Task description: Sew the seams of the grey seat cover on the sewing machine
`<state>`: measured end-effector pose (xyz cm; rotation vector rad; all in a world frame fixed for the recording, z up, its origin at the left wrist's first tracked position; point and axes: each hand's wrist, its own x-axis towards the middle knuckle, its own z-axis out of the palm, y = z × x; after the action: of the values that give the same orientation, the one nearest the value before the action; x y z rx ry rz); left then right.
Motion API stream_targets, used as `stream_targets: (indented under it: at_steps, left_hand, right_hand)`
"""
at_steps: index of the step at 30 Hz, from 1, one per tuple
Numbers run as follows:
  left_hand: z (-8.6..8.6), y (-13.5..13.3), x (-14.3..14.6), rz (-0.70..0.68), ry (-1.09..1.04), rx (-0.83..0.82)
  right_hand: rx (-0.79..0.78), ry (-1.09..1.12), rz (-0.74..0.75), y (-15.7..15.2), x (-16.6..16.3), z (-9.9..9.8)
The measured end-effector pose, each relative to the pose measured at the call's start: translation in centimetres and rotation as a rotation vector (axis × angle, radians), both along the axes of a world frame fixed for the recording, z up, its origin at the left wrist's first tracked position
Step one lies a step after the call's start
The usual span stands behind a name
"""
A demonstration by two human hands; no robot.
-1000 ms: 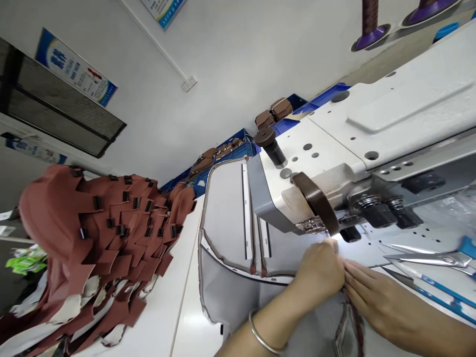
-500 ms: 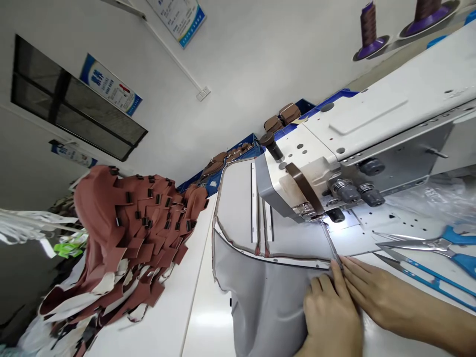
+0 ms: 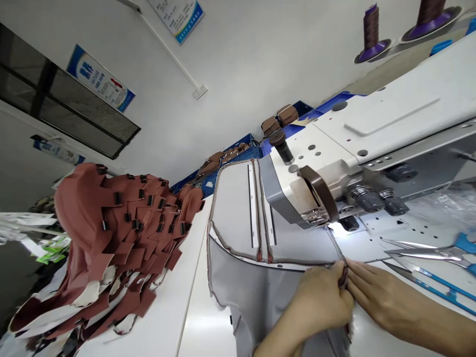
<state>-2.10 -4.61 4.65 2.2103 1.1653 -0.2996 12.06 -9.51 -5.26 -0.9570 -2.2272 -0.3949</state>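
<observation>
A grey upholstery cover [image 3: 234, 208] with brown seam edges and white strips lies under the head of a white sewing machine [image 3: 308, 178]. My left hand [image 3: 323, 295] is closed on the cover's right edge, in front of the needle area, its fingers bent around the seam. Against the same edge rest the fingertips of my right hand [image 3: 375, 292], fingers close together and the thumb hidden. The two hands nearly touch. The needle itself is hidden behind the machine head. Loose grey material hangs in folds below my left hand.
Right of my hands lie blue-handled scissors [image 3: 446, 253] and blue thread snips [image 3: 435, 285]. A pile of reddish-brown pieces with black clips [image 3: 122, 218] stands at left on the white table [image 3: 163, 307]. Blue crates [image 3: 253, 144] and brown thread spools [image 3: 371, 32] are behind.
My left hand has turned and bent its fingers around the cover's edge, lifting and gathering it beside the right hand. My right hand stays at the seam. The view has shifted slightly.
</observation>
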Motion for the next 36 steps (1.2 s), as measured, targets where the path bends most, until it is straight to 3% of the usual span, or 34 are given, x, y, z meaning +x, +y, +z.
stream_targets:
  at_steps: [7, 12, 15, 19, 22, 24, 26, 29, 32, 36]
  left_hand:
    - [0.2, 3.3, 0.1, -0.061, -0.034, -0.059]
    - [0.0, 5.4, 0.2, -0.135, -0.025, -0.01]
    - [-0.9, 4.9, 0.6, -0.14, -0.001, 0.057]
    - [-3.1, 1.4, 1.0, -0.046, 0.098, 0.449]
    - [-5.0, -1.4, 0.9, -0.045, 0.13, 0.78]
    - [-5.8, -2.3, 0.8, -0.014, 0.102, 0.873]
    - [-6.1, -2.4, 0.7, 0.052, 0.033, 0.855]
    - [-5.8, -1.7, 0.8, 0.176, -0.111, 0.677]
    - [-5.4, -0.9, 1.0, 0.279, -0.179, 0.53]
    - [-5.1, -0.1, 1.1, 0.268, -0.161, 0.439]
  right_hand:
    - [0.066, -0.014, -0.085, 2.0, 0.8, -0.2]
    - [-0.074, -0.003, -0.187, 2.5, 0.4, -1.5]
    - [-0.11, 0.037, -0.204, 2.4, -0.1, -2.6]
    - [-0.093, 0.059, -0.207, 1.6, -0.2, -2.6]
    - [-0.056, 0.001, -0.211, 0.7, 0.2, -1.2]
    - [-0.042, -0.03, -0.201, 0.3, 0.5, -0.1]
    - [-0.035, -0.011, -0.197, 0.2, 0.7, 0.6]
    - [-0.079, 0.052, -0.182, 0.3, 0.7, 0.7]
    - [-0.15, 0.101, -0.146, 0.5, 0.4, -0.4]
    - [-0.229, 0.111, -0.109, 0.9, 0.2, -2.2]
